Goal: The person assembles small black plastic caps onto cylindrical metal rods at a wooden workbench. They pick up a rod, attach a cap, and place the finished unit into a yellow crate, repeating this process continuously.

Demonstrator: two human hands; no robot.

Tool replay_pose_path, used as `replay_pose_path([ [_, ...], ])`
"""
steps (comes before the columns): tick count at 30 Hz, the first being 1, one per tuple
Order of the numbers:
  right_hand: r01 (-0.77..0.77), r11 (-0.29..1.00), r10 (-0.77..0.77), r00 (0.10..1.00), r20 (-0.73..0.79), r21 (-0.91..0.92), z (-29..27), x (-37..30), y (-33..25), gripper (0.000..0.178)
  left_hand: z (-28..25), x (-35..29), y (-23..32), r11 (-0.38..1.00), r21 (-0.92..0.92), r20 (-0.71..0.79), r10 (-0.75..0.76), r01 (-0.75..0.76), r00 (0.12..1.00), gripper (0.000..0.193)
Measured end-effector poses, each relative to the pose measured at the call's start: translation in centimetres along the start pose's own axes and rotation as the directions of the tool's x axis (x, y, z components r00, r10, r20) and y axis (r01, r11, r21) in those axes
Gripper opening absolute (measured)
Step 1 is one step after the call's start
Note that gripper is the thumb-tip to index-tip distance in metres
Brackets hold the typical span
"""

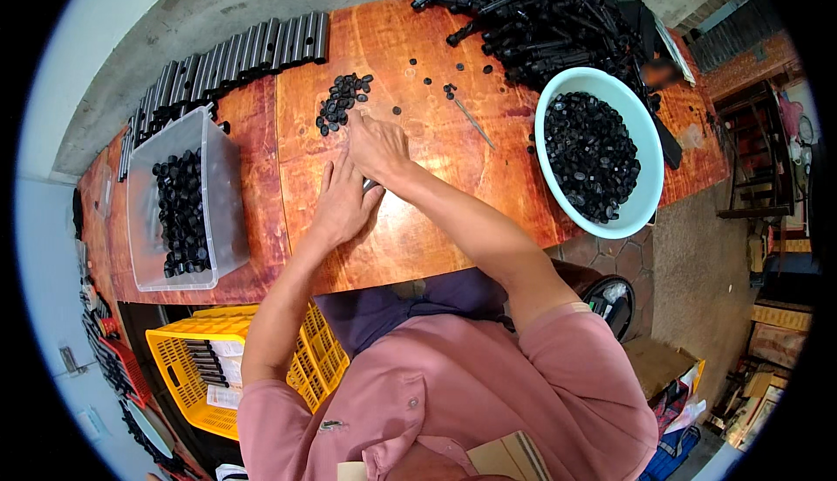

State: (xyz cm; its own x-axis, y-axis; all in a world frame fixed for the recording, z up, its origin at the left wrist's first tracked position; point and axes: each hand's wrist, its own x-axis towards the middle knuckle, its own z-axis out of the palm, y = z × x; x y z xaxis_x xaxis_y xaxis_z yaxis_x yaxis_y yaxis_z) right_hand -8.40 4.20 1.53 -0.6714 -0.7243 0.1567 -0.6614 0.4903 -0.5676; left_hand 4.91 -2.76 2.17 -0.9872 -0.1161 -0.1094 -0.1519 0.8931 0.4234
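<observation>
Dark tubes, clear bin and pale-blue bowl surround loose black caps.

The person wears a pink shirt with short sleeves. The tan collar has stripes by its edge. A round button and a small mark sit in front. The pants are dark purple. Both hands are bare.

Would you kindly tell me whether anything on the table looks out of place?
Mildly: a few loose black pieces lie scattered between the small black pile and the pale blue basin, apart from either group. Nothing looks visibly damaged.
</observation>
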Motion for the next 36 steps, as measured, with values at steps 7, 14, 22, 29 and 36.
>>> replay_pose_path([
  [7,0.045,0.999,-0.045,0.995,-0.090,-0.008,1.1,-0.1,0.4,0.022,-0.2,1.1,-1.2,0.999,0.013,-0.064,-0.038,0.039,0.997,0.091],
  [14,0.031,0.999,-0.033,0.995,-0.091,-0.018,1.4,0.2,0.2,0.021,0.2,1.3,-1.1,0.987,0.156,-0.075,-0.020,0.032,0.997,0.088],
  [22,0.032,0.999,-0.028,0.983,-0.182,0.020,0.8,-1.3,0.2,0.013,0.7,0.9,0.2,0.964,0.263,-0.041,-0.026,0.036,0.999,0.085],
  [29,0.018,0.999,-0.008,0.972,-0.236,0.038,1.7,-1.1,0.5,0.014,1.0,0.8,-0.3,0.985,0.170,-0.111,-0.004,0.022,0.994,0.085],
  [36,-0.022,1.000,0.021,0.990,-0.137,-0.002,0.7,-0.4,-0.2,0.022,-0.1,0.6,-1.2,0.997,0.074,-0.132,0.001,0.009,0.991,0.093],
])
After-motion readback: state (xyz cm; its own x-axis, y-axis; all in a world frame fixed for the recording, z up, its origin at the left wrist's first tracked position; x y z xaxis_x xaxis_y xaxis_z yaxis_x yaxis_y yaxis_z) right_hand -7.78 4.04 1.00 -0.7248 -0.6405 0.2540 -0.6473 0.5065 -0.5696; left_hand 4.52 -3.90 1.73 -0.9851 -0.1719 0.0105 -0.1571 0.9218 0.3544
